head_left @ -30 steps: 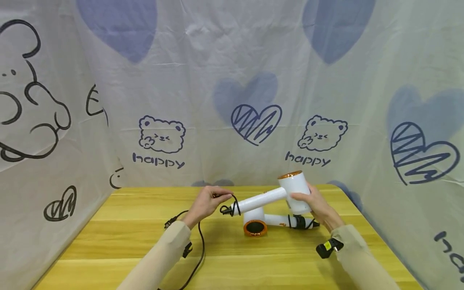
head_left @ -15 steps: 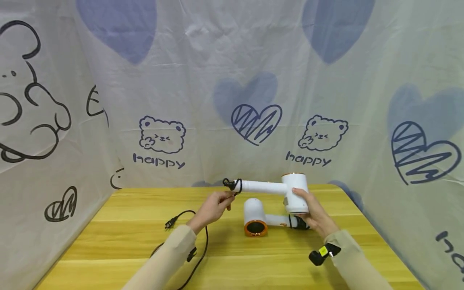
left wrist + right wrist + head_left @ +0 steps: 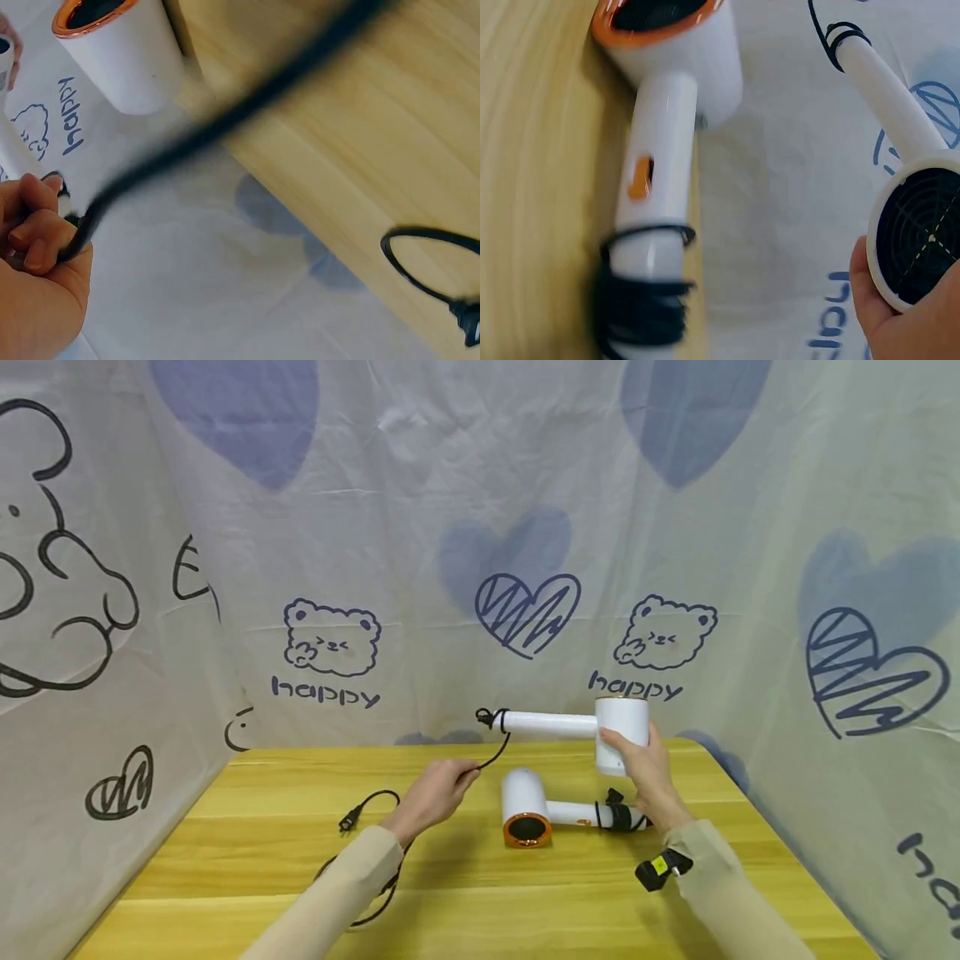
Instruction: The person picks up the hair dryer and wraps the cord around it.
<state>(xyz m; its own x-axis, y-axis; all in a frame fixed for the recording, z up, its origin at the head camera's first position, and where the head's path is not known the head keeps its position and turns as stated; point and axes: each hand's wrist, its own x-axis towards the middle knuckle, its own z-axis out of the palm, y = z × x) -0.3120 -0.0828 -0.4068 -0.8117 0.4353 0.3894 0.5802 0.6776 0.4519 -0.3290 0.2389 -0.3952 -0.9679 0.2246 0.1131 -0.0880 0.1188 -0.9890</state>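
My right hand grips the head of a white hair dryer and holds it above the table, its handle pointing left. The dark round grille at the end of that head shows in the right wrist view. Black cord loops round the handle's end and runs down into my left hand, whose curled fingers hold it. From there the cord trails to the table at the left, ending in a plug. A second white hair dryer with an orange rim lies below, its own cord wound round its handle.
The wooden table reaches back to a hanging white cloth printed with hearts and bears. More cloth closes in both sides. A black device with a yellow mark sits at the right sleeve.
The held hair dryer has risen and its handle has swung up to level. My left hand has moved slightly down, drawing a length of cord away from the handle.
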